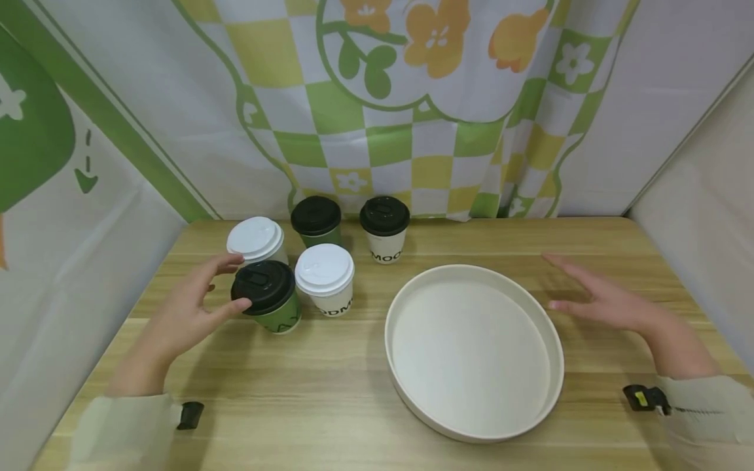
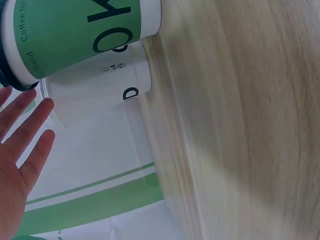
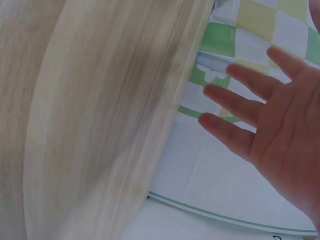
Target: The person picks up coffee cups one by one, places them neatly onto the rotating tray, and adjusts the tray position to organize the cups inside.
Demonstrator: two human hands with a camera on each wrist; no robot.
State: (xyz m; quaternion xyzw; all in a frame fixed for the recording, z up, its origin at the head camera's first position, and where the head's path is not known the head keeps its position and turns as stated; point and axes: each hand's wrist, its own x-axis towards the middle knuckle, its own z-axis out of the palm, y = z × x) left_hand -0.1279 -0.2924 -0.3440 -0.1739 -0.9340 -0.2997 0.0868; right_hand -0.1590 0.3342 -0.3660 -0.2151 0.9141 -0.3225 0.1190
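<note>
My left hand (image 1: 191, 311) is beside a green paper coffee cup with a black lid (image 1: 265, 291), thumb and fingers spread on either side of the lid. In the left wrist view its fingers (image 2: 30, 125) reach toward that green cup (image 2: 80, 35), and a white cup (image 2: 97, 90) stands behind it. Right of the green cup is a white-lidded cup (image 1: 325, 278); another white-lidded cup (image 1: 256, 237) sits behind. My right hand (image 1: 607, 297) hovers right of a round cream tray (image 1: 471, 353), fingers extended, holding nothing; the right wrist view shows its palm (image 3: 292, 125).
At the back of the wooden table (image 1: 283, 405) stand a black-lidded green cup (image 1: 316, 219) and a black-lidded white cup (image 1: 385, 229). A checkered floral curtain (image 1: 394, 131) hangs behind the table, with pale cloth walls on both sides.
</note>
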